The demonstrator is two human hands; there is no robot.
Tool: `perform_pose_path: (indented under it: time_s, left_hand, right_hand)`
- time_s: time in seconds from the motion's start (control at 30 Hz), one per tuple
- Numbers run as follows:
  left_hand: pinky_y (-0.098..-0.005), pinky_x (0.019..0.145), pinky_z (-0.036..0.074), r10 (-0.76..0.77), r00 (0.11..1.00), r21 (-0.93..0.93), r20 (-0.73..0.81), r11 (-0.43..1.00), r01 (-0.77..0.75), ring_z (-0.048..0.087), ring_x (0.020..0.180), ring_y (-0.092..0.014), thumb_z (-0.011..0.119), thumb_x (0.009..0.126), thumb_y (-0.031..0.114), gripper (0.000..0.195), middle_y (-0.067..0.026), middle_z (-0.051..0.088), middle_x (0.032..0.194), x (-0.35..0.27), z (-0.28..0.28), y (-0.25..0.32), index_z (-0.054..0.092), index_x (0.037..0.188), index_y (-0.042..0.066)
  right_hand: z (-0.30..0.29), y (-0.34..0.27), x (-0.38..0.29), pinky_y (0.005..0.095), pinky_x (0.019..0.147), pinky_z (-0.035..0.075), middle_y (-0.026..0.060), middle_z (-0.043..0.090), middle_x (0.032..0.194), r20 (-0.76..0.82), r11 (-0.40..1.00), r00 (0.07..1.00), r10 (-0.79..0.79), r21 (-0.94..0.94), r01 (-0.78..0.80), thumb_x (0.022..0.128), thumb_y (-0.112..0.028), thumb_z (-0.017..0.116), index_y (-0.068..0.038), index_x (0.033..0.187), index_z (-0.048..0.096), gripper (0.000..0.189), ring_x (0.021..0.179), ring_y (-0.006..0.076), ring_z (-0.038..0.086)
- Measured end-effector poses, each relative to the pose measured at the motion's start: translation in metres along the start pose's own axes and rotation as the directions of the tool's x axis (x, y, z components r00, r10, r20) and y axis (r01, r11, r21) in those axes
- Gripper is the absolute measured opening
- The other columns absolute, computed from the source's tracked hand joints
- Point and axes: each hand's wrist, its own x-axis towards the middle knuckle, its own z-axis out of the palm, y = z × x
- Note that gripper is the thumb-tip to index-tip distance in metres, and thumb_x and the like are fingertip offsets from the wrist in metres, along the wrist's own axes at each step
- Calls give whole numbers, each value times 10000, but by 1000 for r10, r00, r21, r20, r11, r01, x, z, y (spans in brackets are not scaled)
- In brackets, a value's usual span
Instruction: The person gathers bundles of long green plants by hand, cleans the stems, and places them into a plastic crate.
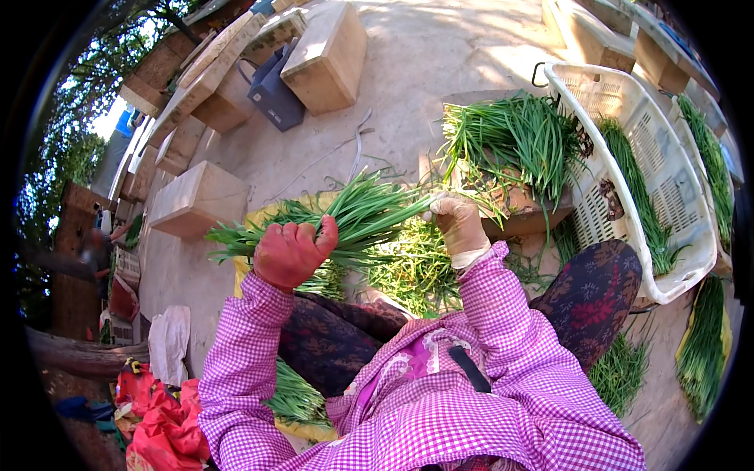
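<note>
My left hand [294, 250], in a red glove, is closed around a bunch of long green leaves that look like garlic chives [368, 215]. The leafy tips stick out to the left of the fist. At the pale stalk ends, my right hand [458, 226] in a whitish glove has its thumb and fingers pinched on the stems. Below the bunch lies a heap of loose yellow-green trimmings [415, 271]. A larger pile of chives [518, 141] rests on a low block [524, 221], up and right of my right hand.
To the right stands a white plastic crate [701, 259] with chives inside. More bunches [701, 353] lie beyond it. A dark blue bag [274, 91] leans by stone blocks [330, 65] at the upper left. Red cloth [168, 424] lies lower left. Another person [100, 253] is at the far left.
</note>
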Motion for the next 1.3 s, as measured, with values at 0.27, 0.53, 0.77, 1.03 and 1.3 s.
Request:
perform_pose_path:
  time_s: [0.27,0.53,0.77,1.03,1.3]
  left_hand:
    - [-293,455,376,-88,996,-10,8,996,89,468,545,-130,615,733,93,330,13,401,640,-7,9,-12,564,1047,179]
    - [-318,496,402,-230,968,109,102,970,219,515,567,-151,586,765,129,286,13,471,655,-78,9,-55,589,1043,197]
    - [-316,487,393,-273,962,107,1,956,272,496,565,-146,607,742,115,319,11,463,660,-108,-2,-63,592,1048,204]
    - [-289,448,349,-294,945,-3,-144,955,296,443,527,-140,622,713,78,351,9,381,621,-108,-31,-38,581,1047,176]
    - [-263,424,321,-221,961,-48,-168,975,216,401,500,-114,628,721,89,356,19,345,613,-103,-35,-23,558,1060,171]
  right_hand:
    - [20,-9,-10,301,716,502,110,607,746,149,989,989,8,145,-29,711,-2,537,51,768,609,106,696,209,601]
    - [14,-76,-15,396,902,469,81,613,853,325,929,918,-227,355,105,818,-72,565,15,847,632,114,858,212,594]
    - [9,-33,-7,260,740,456,6,644,743,270,373,881,-389,-828,419,847,-121,653,-7,892,680,125,706,108,569]
    - [95,-15,-5,231,647,450,-12,618,757,259,570,946,-193,-755,323,809,-121,704,-24,863,655,121,704,69,540]
    - [127,36,-9,380,902,420,68,680,929,535,10,842,-68,-844,537,753,-328,720,-104,868,700,253,949,244,606]
